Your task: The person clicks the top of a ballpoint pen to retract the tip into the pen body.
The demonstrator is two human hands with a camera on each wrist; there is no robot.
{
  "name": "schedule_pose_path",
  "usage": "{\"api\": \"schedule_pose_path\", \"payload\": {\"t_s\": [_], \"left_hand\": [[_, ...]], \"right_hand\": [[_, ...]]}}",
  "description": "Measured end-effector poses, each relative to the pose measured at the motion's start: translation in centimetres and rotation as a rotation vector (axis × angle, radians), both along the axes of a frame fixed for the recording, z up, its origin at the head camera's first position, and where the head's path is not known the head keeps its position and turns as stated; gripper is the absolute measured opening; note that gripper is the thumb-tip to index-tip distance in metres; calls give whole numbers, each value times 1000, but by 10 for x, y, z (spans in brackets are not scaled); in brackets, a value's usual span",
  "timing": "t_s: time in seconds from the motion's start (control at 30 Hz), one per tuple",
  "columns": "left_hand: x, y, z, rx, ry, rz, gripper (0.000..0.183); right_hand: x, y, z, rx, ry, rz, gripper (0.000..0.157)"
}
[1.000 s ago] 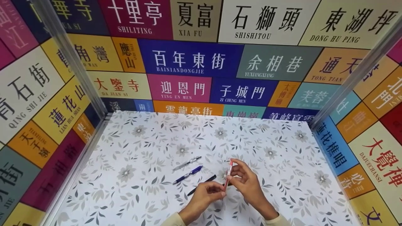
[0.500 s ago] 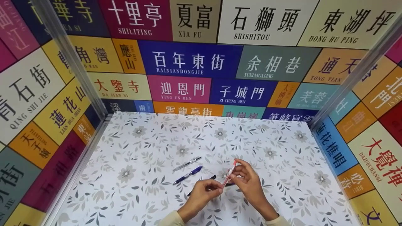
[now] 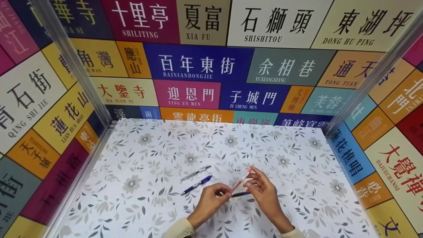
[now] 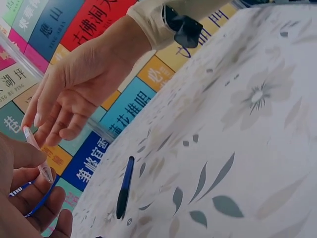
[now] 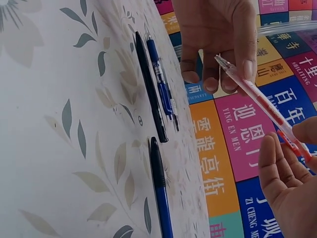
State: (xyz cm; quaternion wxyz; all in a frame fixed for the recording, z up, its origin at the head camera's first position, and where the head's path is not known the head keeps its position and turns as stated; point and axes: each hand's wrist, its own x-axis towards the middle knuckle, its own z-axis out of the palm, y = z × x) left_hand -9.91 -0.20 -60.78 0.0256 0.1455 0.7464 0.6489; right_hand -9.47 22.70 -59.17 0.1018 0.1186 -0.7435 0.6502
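A slim red pen point(image 3: 242, 180) with a clear barrel is held slantwise above the table between both hands. My left hand point(image 3: 211, 200) pinches its lower end, near the clear tapered tip. At the upper end is my right hand point(image 3: 267, 196), its index finger bent against the pen. The right wrist view shows the pen's red clip point(image 5: 289, 142) beside the right fingers. Beneath the right hand lies a dark blue pen point(image 3: 240, 194). A black pen point(image 5: 150, 84) on the table is hidden behind the left hand in the head view.
Left of the hands, a clear grey pen point(image 3: 195, 172) and a blue pen point(image 3: 197, 185) lie on the white floral table point(image 3: 158, 211). Walls of colourful lettered panels point(image 3: 198, 62) enclose the back and sides, with clear strips point(image 3: 366, 79) at the corners.
The red pen has tilted from almost upright to a slant, its upper end moving right. My left hand has moved slightly up and left, covering the black pen. The right thumb has come off the barrel.
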Motion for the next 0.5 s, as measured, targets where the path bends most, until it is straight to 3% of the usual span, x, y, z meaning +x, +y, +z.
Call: {"api": "schedule_pose_path", "payload": {"t_s": [0.3, 0.5], "left_hand": [[-14, -2, -6, -84, 87, 26, 12], [-22, -2, -10, -142, 181, 19, 12]], "right_hand": [[-1, 6, -5, -6, -84, -17, 65], [-3, 9, -9, 5, -70, -37, 64]]}}
